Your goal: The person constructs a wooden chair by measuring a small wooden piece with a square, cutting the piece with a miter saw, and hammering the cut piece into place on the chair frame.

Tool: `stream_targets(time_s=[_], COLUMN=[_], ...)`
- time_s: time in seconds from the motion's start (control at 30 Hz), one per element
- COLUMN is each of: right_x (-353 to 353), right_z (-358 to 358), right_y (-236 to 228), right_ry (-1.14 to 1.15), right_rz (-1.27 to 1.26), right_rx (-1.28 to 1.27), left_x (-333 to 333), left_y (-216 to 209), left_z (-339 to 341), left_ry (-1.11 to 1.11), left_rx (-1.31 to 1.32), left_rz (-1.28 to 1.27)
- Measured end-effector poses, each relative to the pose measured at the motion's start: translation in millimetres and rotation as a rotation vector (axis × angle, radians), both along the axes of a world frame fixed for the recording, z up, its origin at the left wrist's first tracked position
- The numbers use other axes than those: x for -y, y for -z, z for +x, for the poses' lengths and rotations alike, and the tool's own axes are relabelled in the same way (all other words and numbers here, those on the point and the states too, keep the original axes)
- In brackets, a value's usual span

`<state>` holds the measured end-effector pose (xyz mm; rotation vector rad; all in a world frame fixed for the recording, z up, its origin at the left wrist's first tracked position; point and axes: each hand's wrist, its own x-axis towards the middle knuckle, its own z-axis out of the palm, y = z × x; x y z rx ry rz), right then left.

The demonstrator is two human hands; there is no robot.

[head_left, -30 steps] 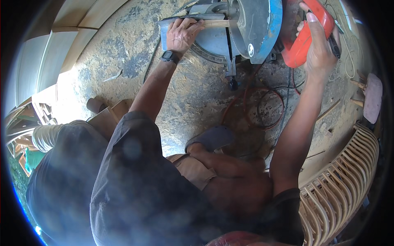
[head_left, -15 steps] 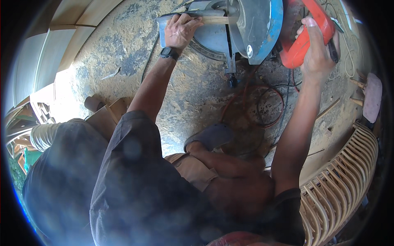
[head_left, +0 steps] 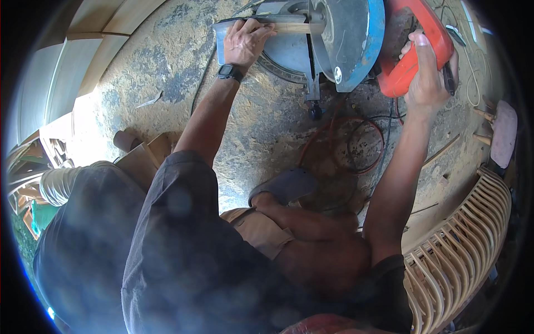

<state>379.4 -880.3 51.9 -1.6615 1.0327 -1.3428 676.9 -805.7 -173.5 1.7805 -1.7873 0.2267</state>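
Note:
At the top middle stands a miter saw with a grey metal base [head_left: 285, 58] and a blade housing [head_left: 356, 47] edged in blue. My left hand [head_left: 242, 49], wearing a dark wristwatch, grips a pale wooden strip [head_left: 292, 28] along the saw's fence, fingers bent over it. The strip's right end meets the blade area, where the housing partly hides it. Wrapped round the saw's red handle [head_left: 401, 78] is my right hand [head_left: 429, 86], thumb on top. A thin dark piece [head_left: 448, 79] sticks out beside that hand; I cannot tell what it is.
An orange hose [head_left: 382, 147] and black cables coil on the stained floor below the saw. Curved wooden slats [head_left: 461, 250] stand in a row at lower right. Pale panels [head_left: 72, 72] lean at upper left. My sandalled foot [head_left: 283, 186] is near the middle.
My right hand and the red handle have come slightly down toward me, the blade housing tipping with them. My left hand stays on the wooden strip, almost still.

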Motion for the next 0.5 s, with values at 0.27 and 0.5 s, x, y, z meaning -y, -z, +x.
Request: stream_targets(time_s=[0.27,0.5], right_x=[9.0,8.7], right_z=[9.7,7.3], right_y=[-12.9,-11.4], right_ry=[0.000,-0.025], right_rz=[0.089,0.089], right_rx=[0.067,0.072], left_x=[-0.7,-1.1], left_y=[0.2,1.5], left_z=[2.5,2.0], left_ry=[0.025,0.019], left_rx=[0.003,0.007], left_rz=[-0.014,-0.027])
